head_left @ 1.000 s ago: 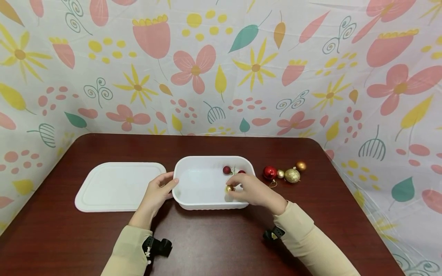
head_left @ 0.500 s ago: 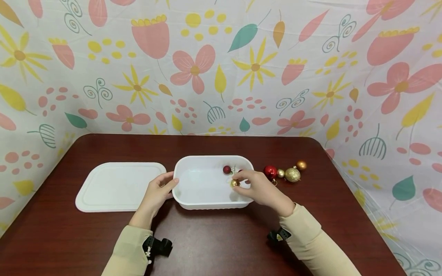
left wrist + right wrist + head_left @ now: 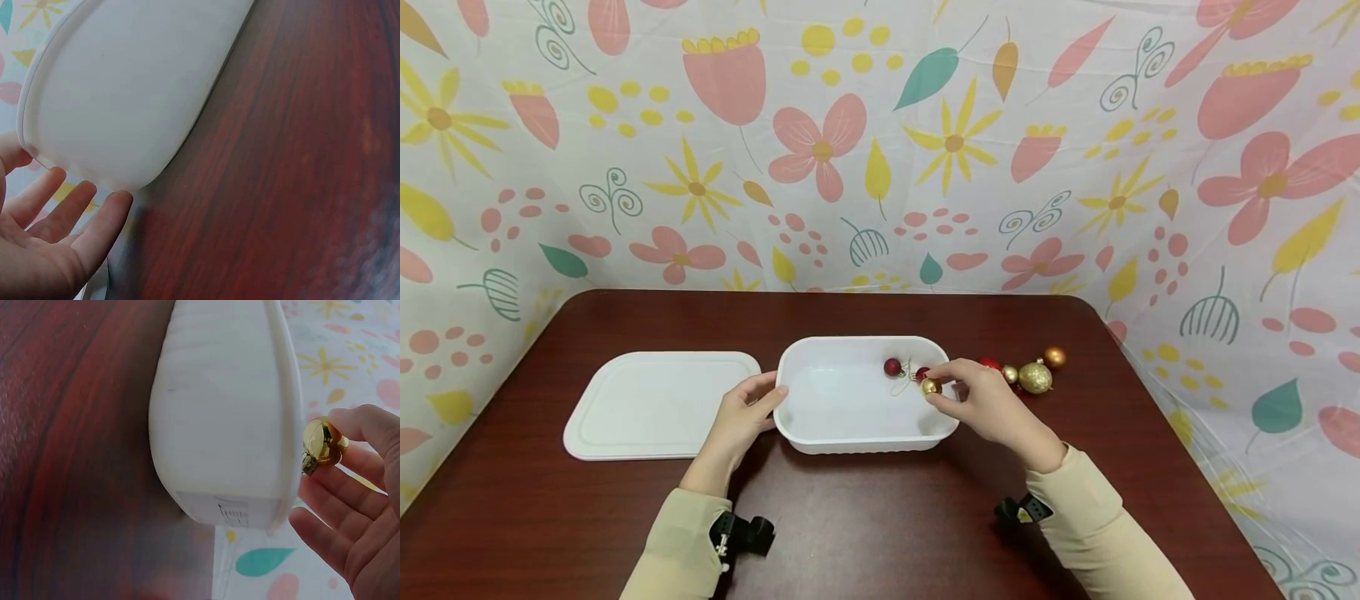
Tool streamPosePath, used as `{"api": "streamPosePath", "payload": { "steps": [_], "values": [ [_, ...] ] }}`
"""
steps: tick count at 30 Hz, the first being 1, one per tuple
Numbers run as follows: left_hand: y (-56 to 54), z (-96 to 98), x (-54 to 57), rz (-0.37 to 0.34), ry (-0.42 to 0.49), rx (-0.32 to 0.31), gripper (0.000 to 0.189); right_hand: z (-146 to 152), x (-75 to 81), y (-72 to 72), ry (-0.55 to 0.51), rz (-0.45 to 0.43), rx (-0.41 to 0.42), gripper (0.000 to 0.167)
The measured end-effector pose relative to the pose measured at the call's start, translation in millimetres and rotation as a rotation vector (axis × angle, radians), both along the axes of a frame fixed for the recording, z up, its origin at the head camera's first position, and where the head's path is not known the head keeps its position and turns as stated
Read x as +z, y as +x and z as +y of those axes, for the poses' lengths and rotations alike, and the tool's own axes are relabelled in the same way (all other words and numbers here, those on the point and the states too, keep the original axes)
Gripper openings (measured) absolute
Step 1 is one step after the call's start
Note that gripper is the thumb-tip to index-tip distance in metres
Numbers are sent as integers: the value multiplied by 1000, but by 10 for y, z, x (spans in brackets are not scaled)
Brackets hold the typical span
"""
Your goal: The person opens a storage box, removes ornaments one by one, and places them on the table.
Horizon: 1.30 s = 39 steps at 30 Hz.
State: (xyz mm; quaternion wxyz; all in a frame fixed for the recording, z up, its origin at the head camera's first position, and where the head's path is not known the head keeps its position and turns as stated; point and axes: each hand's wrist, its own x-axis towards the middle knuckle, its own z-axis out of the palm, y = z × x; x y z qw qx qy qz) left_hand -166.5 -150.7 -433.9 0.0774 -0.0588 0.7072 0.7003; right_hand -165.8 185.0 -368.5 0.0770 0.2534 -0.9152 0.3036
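A white rectangular container [image 3: 850,445] stands on the table, with two dark red Christmas ornaments, one at the back [image 3: 892,367] and one [image 3: 922,375] partly covered by the right hand. My left hand [image 3: 747,417] grips the container's left end, thumb at the rim and fingertips against the outer wall in the left wrist view. Above the container's right side, my right hand [image 3: 988,406] pinches a shiny gold Christmas ornament [image 3: 323,441] between thumb and fingers. The right wrist view has this ornament just over the rim, its metal cap pointing down toward the container.
A white lid [image 3: 655,407] lies flat left of the container. To the right are a glittery gold ornament [image 3: 1036,377], a small gold one [image 3: 1010,374], an orange-gold one [image 3: 1055,358] and a red one [image 3: 989,363], mostly hidden behind the right hand.
My right hand has moved right and slightly up with the gold ornament, from over the container's interior to near its right rim. The left hand and container stay nearly in place.
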Motion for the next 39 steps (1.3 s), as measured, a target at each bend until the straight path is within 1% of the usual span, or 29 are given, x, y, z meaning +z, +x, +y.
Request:
{"api": "streamPosePath", "payload": {
  "steps": [5, 10, 16, 22, 24, 29, 32, 39],
  "values": [
    [4, -2, 4, 1, -7, -3, 45, 99, 25, 18, -40, 28, -12, 25],
    [5, 0, 9, -2, -1, -3, 45, 201, 36, 30, -63, 55, -42, 26],
    [7, 5, 16, 2, -4, -4, 46, 352, 13, 36, -47, 68, -93, 27],
    [20, 1, 12, 1, -20, -1, 46, 491, -34, 45, -8, 155, -115, 26],
    [20, 0, 13, 1, -26, 1, 46, 534, -48, 47, -9, 150, -121, 25],
    [19, -5, 7, 0, -40, 9, 45, 644, -92, 57, 7, 85, -167, 24],
    [15, -5, 8, 0, -44, 14, 45, 705, -121, 56, 29, 66, -194, 24],
    [6, 9, 8, -3, -37, 10, 45, 858, -210, 45, 64, 79, -222, 25]
  ]
}}
